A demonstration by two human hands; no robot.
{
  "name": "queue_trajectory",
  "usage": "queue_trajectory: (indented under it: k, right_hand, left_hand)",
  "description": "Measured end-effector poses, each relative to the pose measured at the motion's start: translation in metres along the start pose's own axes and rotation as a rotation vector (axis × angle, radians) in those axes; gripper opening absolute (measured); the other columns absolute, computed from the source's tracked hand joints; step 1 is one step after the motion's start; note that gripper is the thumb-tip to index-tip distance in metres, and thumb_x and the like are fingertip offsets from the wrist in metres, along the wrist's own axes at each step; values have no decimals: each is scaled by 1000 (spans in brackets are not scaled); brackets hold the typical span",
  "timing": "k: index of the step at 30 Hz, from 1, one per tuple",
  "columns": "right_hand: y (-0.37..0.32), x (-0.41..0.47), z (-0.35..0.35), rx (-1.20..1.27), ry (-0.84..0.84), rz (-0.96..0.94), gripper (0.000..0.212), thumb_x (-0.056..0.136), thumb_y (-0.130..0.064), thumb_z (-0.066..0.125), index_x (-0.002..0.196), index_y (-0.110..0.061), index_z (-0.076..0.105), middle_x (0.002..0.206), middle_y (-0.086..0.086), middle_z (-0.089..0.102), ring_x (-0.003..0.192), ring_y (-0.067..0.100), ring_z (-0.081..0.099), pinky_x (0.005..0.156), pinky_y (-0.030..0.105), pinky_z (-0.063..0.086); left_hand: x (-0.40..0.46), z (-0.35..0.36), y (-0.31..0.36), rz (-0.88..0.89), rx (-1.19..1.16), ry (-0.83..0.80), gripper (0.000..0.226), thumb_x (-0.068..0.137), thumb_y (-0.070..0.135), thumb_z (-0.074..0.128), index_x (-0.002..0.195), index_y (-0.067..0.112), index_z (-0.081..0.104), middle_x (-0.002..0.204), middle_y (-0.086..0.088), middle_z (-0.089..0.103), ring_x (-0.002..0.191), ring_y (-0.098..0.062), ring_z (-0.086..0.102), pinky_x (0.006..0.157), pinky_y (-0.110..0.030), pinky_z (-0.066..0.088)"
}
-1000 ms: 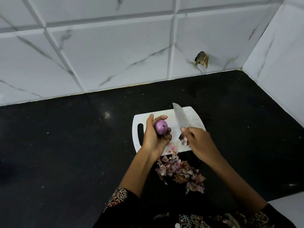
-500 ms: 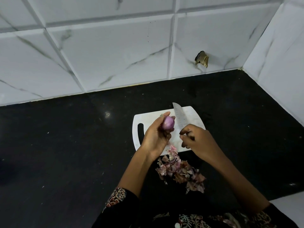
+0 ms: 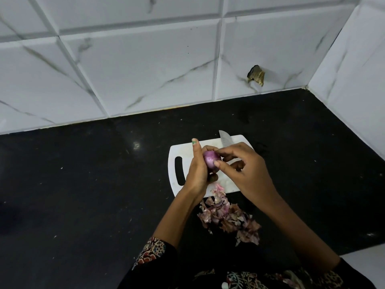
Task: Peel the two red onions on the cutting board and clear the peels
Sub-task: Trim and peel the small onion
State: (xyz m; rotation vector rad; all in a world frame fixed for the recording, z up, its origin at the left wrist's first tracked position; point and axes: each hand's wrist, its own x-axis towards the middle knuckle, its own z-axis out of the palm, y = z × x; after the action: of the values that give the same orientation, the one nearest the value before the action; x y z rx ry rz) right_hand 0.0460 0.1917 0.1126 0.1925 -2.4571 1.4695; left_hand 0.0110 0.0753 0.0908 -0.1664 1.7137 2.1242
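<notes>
Black stone table (image 3: 83, 205); white plastic cutting board (image 3: 177, 151) near back edge, right of centre.
Papery red onion peels (image 3: 227, 217): heap off board's near edge.
Left hand (image 3: 196, 174): grip cups small red onion (image 3: 210, 159) above board.
Right hand (image 3: 245, 172): fingertips pinch onion's right side; onion lies left of this grip.
Steel knife blade (image 3: 225, 139) rests on board behind hands.

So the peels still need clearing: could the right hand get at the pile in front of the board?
Probably yes. The peel pile lies uncovered on the counter just below the right hand, though that hand is now pinching the onion.
</notes>
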Motion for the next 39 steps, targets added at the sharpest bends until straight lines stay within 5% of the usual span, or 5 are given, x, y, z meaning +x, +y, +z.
queue_trajectory:
  k: [7,13,19,33,39]
  right_hand:
    - [-1,4,0,-108,-19,-134,17,77,-18,68,88,-7,73,82,3,67,77,9,61,67,19,51]
    - [-2,9,-2,-156,-27,-184,9,75,-8,66,77,-2,72,72,6,65,65,10,59,61,21,50]
    - [0,9,-6,-111,-117,-136,17,72,-14,79,87,-6,74,79,2,65,71,10,62,65,21,53]
    - [1,14,-9,-112,-139,-57,4,72,-2,73,75,-5,73,70,1,66,66,12,62,61,25,52]
    - [5,7,-6,-1,-129,-77,18,76,-12,76,93,-7,74,84,1,69,78,8,65,70,17,53]
  left_hand:
    - [4,-3,-2,63,62,41,73,95,64,11,65,14,54,45,4,37,44,-9,31,50,-27,26]
    - [3,-3,-2,40,65,29,75,94,66,10,66,11,52,54,-12,33,43,-10,24,46,-24,20]
    - [4,-4,-4,-15,74,59,77,92,69,11,60,12,53,48,-2,40,40,-10,31,44,-23,25]
    - [2,-5,-5,-7,121,-8,69,96,62,10,62,14,46,38,6,31,35,-8,23,41,-22,20]
    - [1,-2,-2,-10,55,99,75,94,66,13,52,18,53,50,-4,41,43,-11,32,45,-22,27]
